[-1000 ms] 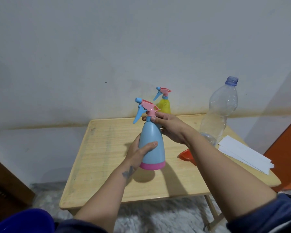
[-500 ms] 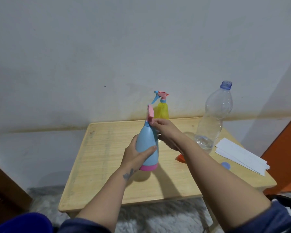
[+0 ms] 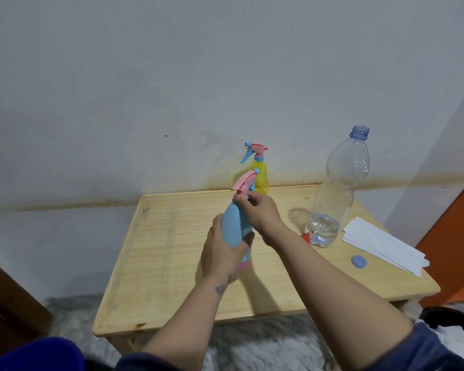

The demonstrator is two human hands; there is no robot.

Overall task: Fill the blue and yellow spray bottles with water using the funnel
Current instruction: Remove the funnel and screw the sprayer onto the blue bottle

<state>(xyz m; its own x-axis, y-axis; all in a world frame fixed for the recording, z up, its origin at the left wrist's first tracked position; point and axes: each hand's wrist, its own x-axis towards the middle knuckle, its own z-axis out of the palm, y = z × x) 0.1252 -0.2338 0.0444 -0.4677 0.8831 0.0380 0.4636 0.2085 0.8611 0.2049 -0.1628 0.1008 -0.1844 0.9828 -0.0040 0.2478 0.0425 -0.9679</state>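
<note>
Two hands on the blue spray bottle, held tilted above the wooden desk. Left hand wraps the bottle's lower body, thumb across the front. Right hand pinches the neck just under the pink trigger head. Yellow spray bottle stands upright behind the blue one, near the desk's far edge, trigger head on. Right of the blue bottle: an uncapped clear plastic water bottle, a little water in the bottom. A red funnel shows partly at its base. Blue cap lies nearer, beside white paper sheets.
</note>
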